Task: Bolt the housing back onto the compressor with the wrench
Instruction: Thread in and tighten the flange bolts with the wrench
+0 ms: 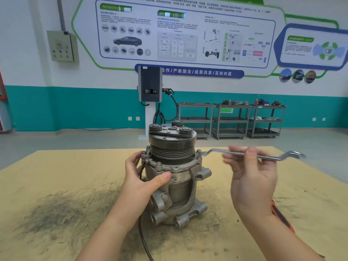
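Note:
A grey metal compressor (178, 193) stands upright in the middle of the yellow board, its black grooved pulley (172, 146) on top. The housing flange (169, 167) under the pulley carries several bolts around its rim. My left hand (143, 178) grips the left side of the compressor body, thumb across its front. My right hand (250, 172) holds a silver offset ring wrench (263, 156) by its shaft. The wrench lies level, and its left ring end sits at a bolt (199, 153) on the flange's right side.
A black cable (144, 240) runs from the compressor toward me. A red and black tool (280, 215) lies on the board behind my right forearm. The yellow board (56, 185) has a dark dirty patch on the left. Grey carts and a charger stand far behind.

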